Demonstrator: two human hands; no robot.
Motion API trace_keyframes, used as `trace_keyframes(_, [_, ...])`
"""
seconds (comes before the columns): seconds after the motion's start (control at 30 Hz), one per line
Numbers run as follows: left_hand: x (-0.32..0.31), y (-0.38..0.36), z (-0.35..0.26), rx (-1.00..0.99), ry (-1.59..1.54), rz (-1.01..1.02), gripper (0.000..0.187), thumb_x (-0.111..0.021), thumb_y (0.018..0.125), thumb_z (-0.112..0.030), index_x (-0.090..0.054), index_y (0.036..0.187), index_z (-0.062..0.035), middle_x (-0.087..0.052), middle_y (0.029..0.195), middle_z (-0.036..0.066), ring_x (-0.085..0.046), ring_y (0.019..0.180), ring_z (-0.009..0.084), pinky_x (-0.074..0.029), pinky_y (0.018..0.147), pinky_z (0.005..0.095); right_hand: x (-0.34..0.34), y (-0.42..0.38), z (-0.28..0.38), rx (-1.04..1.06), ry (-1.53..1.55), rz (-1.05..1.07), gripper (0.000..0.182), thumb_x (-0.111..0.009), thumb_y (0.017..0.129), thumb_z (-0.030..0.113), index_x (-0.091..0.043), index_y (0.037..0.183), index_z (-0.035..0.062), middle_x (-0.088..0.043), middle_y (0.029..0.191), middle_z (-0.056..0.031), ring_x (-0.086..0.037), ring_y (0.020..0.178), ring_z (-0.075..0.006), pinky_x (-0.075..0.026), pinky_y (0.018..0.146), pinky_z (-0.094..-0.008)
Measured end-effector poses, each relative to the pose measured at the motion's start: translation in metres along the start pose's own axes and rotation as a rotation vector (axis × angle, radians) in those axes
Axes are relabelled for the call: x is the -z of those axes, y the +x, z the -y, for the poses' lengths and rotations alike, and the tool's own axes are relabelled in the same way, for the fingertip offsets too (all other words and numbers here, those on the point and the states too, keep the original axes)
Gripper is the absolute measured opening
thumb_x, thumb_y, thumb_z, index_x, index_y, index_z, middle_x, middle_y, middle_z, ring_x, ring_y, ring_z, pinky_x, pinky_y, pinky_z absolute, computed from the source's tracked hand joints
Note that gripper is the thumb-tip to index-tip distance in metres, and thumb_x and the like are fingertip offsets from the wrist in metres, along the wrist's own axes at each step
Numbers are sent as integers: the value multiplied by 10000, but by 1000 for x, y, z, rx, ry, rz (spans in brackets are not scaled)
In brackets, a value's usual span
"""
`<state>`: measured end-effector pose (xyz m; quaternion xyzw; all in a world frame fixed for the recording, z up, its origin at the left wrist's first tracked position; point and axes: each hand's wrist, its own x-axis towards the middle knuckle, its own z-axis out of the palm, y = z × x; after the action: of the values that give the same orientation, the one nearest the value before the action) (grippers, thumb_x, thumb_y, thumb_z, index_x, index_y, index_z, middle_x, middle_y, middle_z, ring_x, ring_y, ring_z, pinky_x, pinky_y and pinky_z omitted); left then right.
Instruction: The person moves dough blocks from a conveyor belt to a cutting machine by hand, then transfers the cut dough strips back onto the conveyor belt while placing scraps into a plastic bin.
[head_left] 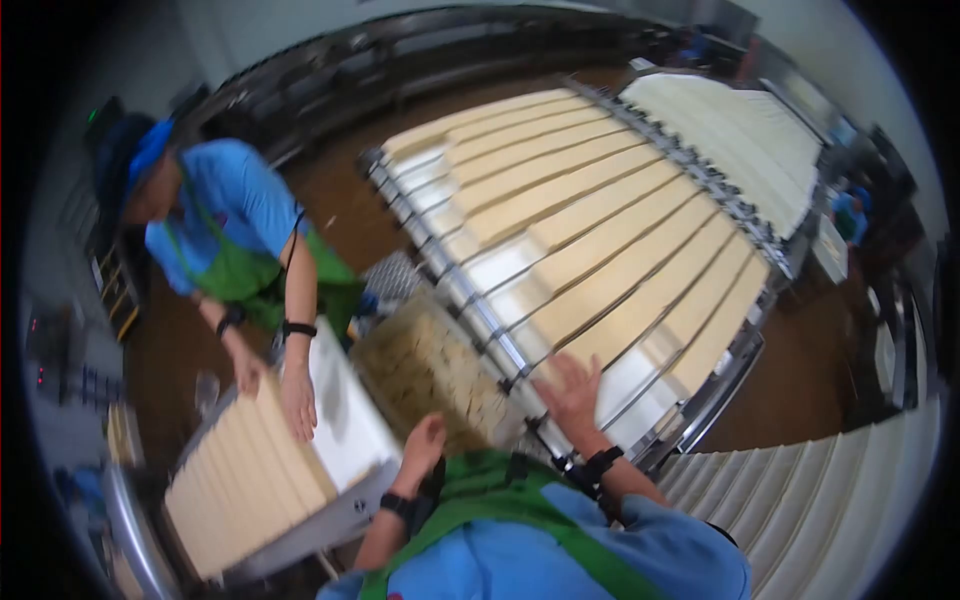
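Note:
My right hand point(572, 396) is spread over the near edge of a wide slatted table point(500, 268), its fingertips by the end of a tan slab point(570, 310). Long rows of these flat tan slabs lie between dark dividing lines, with white surface showing at the row ends. My left hand point(424, 446) hovers at waist height with its fingers curled in and nothing visible in them. Beside it is a bin point(385, 385) of broken tan pieces. Both wrists wear dark bands.
On the left, a co-worker in a green apron presses both hands on a row of upright tan slabs point(250, 470) in a white-lined trough point(345, 410). White ridged panels point(820, 490) stand at lower right. A white sheeted section point(715, 140) lies beyond the table. Another person point(850, 215) is far right.

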<state>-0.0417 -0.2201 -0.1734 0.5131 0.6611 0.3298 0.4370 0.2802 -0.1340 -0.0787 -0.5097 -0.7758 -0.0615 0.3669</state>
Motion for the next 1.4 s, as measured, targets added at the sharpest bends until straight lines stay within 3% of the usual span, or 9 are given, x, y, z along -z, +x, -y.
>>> trace_keyframes(0.13, [5, -16, -35, 124, 12, 19, 389, -643, 976, -152, -616, 1349, -44, -724, 1217, 169, -702, 1139, 288, -541, 980, 380, 11, 5, 6, 27, -27, 78, 81, -820, 825, 217, -791, 900, 207, -621, 1334, -77, -534, 1336, -314, -229, 1188, -687])
trace_keyframes(0.33, [4, -23, -32, 202, 24, 33, 381, -639, 967, -148, -624, 1338, -67, -735, 1153, 159, -712, 1075, 304, -554, 937, 396, 12, 5, 5, 29, -46, 136, 99, -817, 827, 196, -792, 916, 234, -592, 1388, -62, -496, 1378, -310, -197, 1200, -703])
trace_keyframes(0.5, [5, -33, -23, 118, -17, -11, 372, -606, 961, -126, -627, 1328, -69, -738, 1136, 164, -716, 1059, 313, -555, 931, 401, 18, 11, 13, 47, -121, 182, 179, -817, 813, 159, -793, 966, 247, -575, 1429, -76, -483, 1391, -343, -170, 1195, -726])
trace_keyframes(0.73, [6, -38, -24, 156, 20, -10, 357, -570, 961, -122, -632, 1309, -65, -740, 1115, 172, -716, 1052, 324, -552, 929, 404, 34, 29, 18, 42, -92, 382, 244, -761, 843, 90, -780, 1043, 228, -513, 1474, -100, -347, 1494, -364, -86, 1200, -762])
trace_keyframes(0.93, [9, -40, -29, 164, -15, 28, 337, -565, 965, -123, -635, 1289, -59, -736, 1117, 180, -711, 1037, 334, -548, 922, 401, 26, 25, 9, 105, -178, 373, 209, -743, 888, 179, -774, 1084, 242, -509, 1472, -84, -362, 1487, -340, -83, 1197, -757])
trace_keyframes(1.27, [38, -57, -20, 213, -190, 3, 374, -572, 998, -117, -599, 1366, -55, -707, 1201, 131, -701, 1055, 234, -541, 922, 348, 21, 30, 1, 146, -201, 461, 272, -752, 844, 110, -753, 1085, 235, -535, 1472, -91, -392, 1488, -312, -115, 1191, -769])
trace_keyframes(1.33, [53, -69, -28, 246, -199, 4, 381, -579, 1003, -115, -591, 1380, -57, -697, 1222, 117, -697, 1058, 218, -541, 908, 336, 17, 26, -9, 135, -147, 497, 466, -723, 852, 92, -683, 1294, 234, -496, 1544, -103, -387, 1505, -298, -96, 1207, -740])
trace_keyframes(1.37, [60, -74, -30, 277, -295, -4, 364, -589, 1014, -83, -597, 1378, -65, -681, 1214, 86, -665, 1061, 172, -543, 908, 315, 16, 25, -10, 144, -146, 501, 466, -723, 852, 92, -683, 1294, 234, -496, 1544, -103, -387, 1505, -298, -96, 1207, -740])
trace_keyframes(1.4, [66, -79, -27, 308, -391, -14, 352, -598, 1024, -52, -603, 1376, -72, -665, 1206, 56, -633, 1065, 126, -544, 908, 293, 16, 26, -7, 81, -95, 496, 572, -704, 862, 89, -590, 1409, 211, -468, 1576, -112, -382, 1511, -302, -88, 1213, -724])
